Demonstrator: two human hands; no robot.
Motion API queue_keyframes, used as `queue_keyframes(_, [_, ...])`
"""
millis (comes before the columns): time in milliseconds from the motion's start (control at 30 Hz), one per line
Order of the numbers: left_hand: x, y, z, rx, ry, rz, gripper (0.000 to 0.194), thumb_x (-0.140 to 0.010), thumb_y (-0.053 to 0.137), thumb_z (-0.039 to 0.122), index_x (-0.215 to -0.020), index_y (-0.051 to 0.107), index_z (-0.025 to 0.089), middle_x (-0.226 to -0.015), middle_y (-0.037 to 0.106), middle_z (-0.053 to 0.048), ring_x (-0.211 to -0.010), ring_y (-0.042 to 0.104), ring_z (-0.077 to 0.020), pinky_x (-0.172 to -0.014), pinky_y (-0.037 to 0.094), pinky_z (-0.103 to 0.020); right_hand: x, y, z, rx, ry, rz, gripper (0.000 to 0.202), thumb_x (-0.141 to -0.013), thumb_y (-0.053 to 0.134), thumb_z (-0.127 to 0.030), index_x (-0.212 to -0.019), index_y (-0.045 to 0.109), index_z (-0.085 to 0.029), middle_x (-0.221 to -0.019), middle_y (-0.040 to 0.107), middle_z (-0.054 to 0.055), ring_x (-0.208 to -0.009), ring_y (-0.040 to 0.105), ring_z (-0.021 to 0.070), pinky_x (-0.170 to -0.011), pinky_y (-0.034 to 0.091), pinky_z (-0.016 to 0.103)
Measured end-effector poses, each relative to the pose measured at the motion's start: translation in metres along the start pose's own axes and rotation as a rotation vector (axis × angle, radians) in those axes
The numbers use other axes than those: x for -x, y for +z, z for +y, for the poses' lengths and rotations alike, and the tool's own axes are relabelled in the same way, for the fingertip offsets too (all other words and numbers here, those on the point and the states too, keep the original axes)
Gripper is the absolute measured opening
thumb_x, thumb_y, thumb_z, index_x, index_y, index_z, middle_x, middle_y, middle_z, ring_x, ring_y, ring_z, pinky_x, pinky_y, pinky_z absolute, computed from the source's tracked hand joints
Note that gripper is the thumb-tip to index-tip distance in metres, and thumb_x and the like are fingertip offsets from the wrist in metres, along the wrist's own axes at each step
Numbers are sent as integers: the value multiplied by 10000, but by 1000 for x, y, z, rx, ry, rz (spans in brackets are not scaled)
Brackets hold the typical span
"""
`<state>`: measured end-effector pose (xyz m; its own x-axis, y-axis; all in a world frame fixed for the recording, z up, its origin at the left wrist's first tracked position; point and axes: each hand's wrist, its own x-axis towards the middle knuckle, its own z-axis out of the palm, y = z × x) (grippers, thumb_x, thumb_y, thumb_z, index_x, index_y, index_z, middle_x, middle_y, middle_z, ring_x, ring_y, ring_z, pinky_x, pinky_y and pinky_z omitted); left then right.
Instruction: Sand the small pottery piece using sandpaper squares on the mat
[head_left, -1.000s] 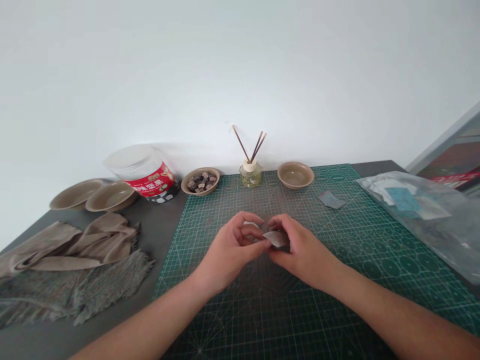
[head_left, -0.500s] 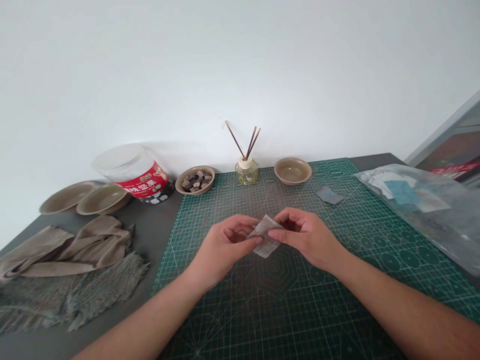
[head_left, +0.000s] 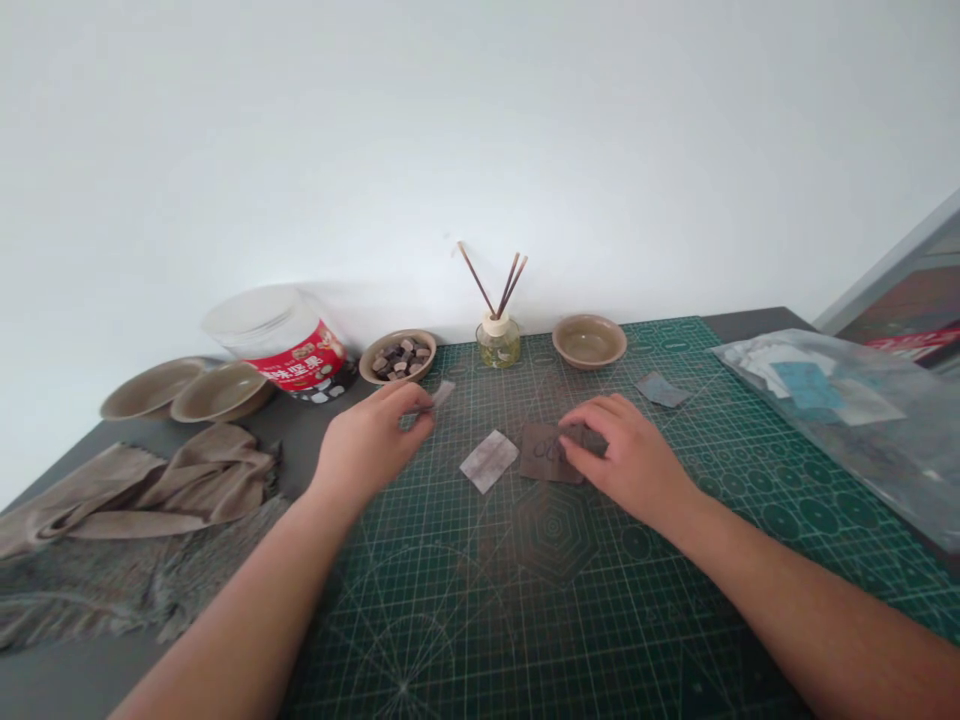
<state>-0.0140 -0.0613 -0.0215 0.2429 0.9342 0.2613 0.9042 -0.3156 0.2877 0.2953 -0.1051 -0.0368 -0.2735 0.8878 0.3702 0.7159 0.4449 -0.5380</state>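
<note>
My left hand [head_left: 375, 435] is closed in a pinch on a thin pale strip [head_left: 444, 393], held above the left part of the green cutting mat [head_left: 420, 650]. My right hand [head_left: 630, 450] has thumb and forefinger closed at the right side of a dark brown square sheet [head_left: 538, 465], which looks like sandpaper and bears handwritten marks. Between the hands, a pale grey, blotchy square [head_left: 489, 461] lies on the mat. Another small grey-blue square [head_left: 662, 390] rests farther back on the right.
A bowl of small stones [head_left: 400, 355], a reed diffuser [head_left: 498, 340] and a tan bowl [head_left: 589, 342] line the wall. Leftward are a plastic jar [head_left: 289, 345], two bowls [head_left: 221, 393] and crumpled cloths [head_left: 202, 490]. A clear plastic bag [head_left: 885, 430] lies at right.
My hands have moved apart from the pale square they both held; it now lies on the mat. My left hand went left with a pale strip, and the brown square now shows under my right fingers.
</note>
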Motion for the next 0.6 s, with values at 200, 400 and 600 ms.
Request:
queue_keyframes(200, [-2,1,-10,-180,53,-339,349,-839,617,567,-983,706,261,-1095,685,-36,-865,666,-234,-722,457,-316,19,-39,53,323,163,53,241,-923,623,-422,-1025,699,-217,-1052,715,77,-1036,599,310,-942,460,468])
queue_keyframes(400, [6,15,21,41,157,-319,518,-906,568,568,-1360,577,319,-1184,658,-36,-975,652,-227,-804,471,-313,35,-32,103,545,218,-45,688,-897,554,-651,-1401,552,-183,-1400,576,161,-1209,512,412,-1000,419,534])
queue_keyframes(600, [17,27,42,-9,181,-416,713,-796,670,657,-1418,524,341,-1237,620,-54,-929,670,-256,-712,446,-318,19,-32,114,542,250,-80,676,-940,490,-612,-1414,538,-133,-1225,607,197,-1141,556,375,-978,437,476])
